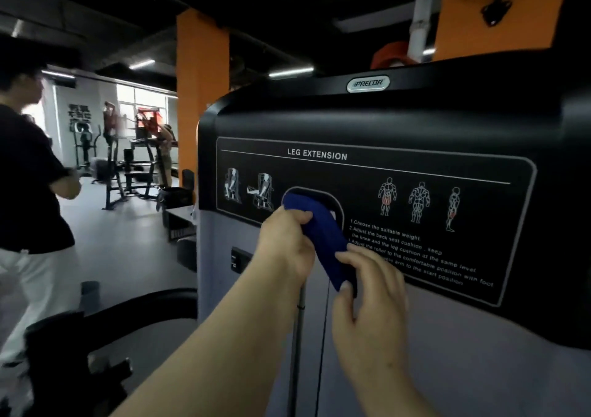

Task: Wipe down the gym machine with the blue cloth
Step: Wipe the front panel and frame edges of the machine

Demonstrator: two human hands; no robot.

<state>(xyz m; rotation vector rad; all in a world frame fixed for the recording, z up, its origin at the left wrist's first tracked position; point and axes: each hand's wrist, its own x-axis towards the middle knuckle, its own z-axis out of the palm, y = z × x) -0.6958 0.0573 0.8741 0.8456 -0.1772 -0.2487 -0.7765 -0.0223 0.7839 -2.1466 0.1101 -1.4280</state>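
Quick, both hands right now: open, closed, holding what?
Left hand: closed, gripping the upper part of the blue cloth.
Right hand: closed, pinching the cloth's lower end.

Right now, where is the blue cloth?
Head view, centre: the folded blue cloth is held between left hand and right hand, against the machine's black instruction panel.

Folded blue cloth against black gym machine

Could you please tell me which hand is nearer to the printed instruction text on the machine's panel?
Right. The right hand lies over the text's lower left lines, pinching the blue cloth; the left hand grips the cloth further left.
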